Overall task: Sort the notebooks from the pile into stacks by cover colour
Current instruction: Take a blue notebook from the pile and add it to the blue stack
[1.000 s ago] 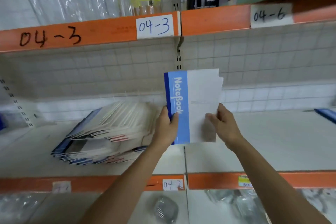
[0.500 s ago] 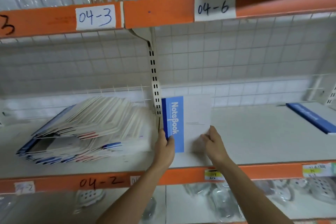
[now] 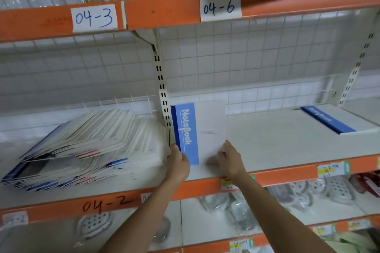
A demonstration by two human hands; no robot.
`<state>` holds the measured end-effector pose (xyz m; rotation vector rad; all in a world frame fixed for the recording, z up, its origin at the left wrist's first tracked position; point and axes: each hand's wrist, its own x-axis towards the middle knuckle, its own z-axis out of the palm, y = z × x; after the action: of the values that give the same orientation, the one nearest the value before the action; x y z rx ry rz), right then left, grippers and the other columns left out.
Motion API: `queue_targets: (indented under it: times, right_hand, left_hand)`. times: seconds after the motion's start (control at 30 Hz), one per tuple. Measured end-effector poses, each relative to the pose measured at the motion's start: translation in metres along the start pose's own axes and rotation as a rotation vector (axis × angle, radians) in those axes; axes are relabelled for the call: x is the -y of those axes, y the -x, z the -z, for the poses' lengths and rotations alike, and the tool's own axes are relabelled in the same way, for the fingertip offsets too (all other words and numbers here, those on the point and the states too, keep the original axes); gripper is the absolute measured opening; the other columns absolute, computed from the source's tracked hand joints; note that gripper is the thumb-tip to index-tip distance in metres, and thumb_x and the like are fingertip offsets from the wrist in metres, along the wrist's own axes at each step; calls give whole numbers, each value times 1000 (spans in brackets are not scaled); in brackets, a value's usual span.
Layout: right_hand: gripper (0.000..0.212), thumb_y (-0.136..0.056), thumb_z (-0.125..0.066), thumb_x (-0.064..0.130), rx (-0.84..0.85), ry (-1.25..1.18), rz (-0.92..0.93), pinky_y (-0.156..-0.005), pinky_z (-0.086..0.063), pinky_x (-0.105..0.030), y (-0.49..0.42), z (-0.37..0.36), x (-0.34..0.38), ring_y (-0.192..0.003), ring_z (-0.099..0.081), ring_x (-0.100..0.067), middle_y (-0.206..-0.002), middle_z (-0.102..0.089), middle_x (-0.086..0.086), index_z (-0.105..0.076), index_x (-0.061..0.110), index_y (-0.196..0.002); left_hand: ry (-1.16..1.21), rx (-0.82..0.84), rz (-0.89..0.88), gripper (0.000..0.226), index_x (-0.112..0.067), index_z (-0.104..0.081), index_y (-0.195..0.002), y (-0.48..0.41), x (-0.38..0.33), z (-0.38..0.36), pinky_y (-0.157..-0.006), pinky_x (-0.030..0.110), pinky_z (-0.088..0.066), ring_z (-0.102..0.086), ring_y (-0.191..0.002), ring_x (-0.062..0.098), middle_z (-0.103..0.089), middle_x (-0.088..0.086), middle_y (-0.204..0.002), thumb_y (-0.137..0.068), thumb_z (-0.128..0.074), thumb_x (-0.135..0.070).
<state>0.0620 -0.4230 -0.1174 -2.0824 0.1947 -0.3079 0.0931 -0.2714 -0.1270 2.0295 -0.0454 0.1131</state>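
Clearly the sorting has barely begun. The pile (image 3: 86, 144) is still thick and fanned out on the left half of the shelf (image 3: 287, 146), reaching from near the back wall to close behind the orange front edge. Blue and red strips show among its mostly white covers, so at least two colours are still mixed in it.

One blue-and-white notebook (image 3: 201, 129) is out of the pile. It stands nearly upright at the middle of the shelf, just right of the slotted upright (image 3: 162, 88), with its lower edge low over the shelf near the front edge; whether it touches the surface I cannot tell. The left hand (image 3: 177, 162) grips its lower spine side, thumb curled onto the blue band. The right hand (image 3: 231, 160) pinches the lower right corner of the white cover.

Towards the right end of the shelf, near the back edge, lies a lone blue notebook (image 3: 327, 119), flat and well apart from everything else. It looks like the start of the blue stack, though I cannot tell whether it is one book or several.

Nothing resembling a red stack is in sight. By my reckoning the held book belongs with the blue one at the right end, and nearly the whole pile remains to be sorted.
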Motion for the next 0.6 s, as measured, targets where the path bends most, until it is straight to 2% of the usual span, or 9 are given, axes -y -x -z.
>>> queue_targets:
  times: [0.1,0.17,0.2,0.23,0.3,0.37,0.47,0.6]
  right_hand:
    - [21,-87,-38,-3,-59,-27,28,-62,-30,-26,3,8,-1,-92,-57,-39,-97,-62,-20,-49,-3,-106]
    - [27,-91,-36,-2,-96,-54,38,-61,-29,-25,6,18,3,-88,-55,-33,-98,-58,-10,-43,1,-117]
    - [31,-92,-35,-1,-115,-71,35,-60,-29,-23,7,24,5,-86,-53,-28,-99,-55,-6,-39,3,-123]
    - [35,-93,-35,-1,-140,-86,39,-60,-29,-22,8,31,5,-85,-50,-25,-100,-53,-5,-35,4,-128]
    - [38,-93,-35,-3,-194,-97,68,-59,-29,-21,9,46,2,-84,-49,-23,-99,-53,-6,-31,3,-131]
    - [40,-91,-36,-5,-241,-81,97,-59,-29,-23,10,64,-5,-83,-51,-25,-96,-55,-6,-33,3,-131]
    - [43,-89,-38,-7,-288,-48,106,-60,-29,-25,9,99,-20,-87,-57,-33,-95,-61,-13,-37,3,-131]
    - [50,-86,-38,-12,-348,-2,100,-71,-30,-15,9,154,-45,-107,-57,-35,-120,-60,-19,-41,0,-134]
  left_hand:
    - [-37,-17,-62,21,-8,-38,-117,1,-7,-1,-84,27,-44,-54,-96,26,-54,9,-116,-96,-35,-4]
    - [-59,3,-91,14,-11,-36,-109,6,-22,-4,-63,15,-39,-52,-80,18,-53,3,-105,-97,-34,-4]
    - [-60,9,-105,15,-12,-34,-109,8,-31,-6,-53,12,-34,-49,-73,14,-51,1,-101,-97,-33,-3]
    - [-53,18,-124,19,-11,-33,-113,10,-40,-10,-50,14,-32,-48,-73,14,-50,0,-102,-97,-32,-2]
    - [10,38,-154,34,-10,-27,-128,11,-53,-21,-60,23,-36,-50,-83,18,-49,1,-110,-96,-31,0]
    - [58,54,-162,43,-13,-21,-134,14,-64,-37,-59,24,-39,-50,-87,17,-48,0,-113,-95,-30,2]
    - [67,80,-168,47,-14,-20,-137,18,-84,-69,-59,24,-38,-51,-88,18,-51,3,-118,-94,-30,3]
    - [63,91,-182,50,-12,-27,-139,26,-113,-127,-72,20,-36,-51,-98,19,-52,7,-127,-92,-33,5]
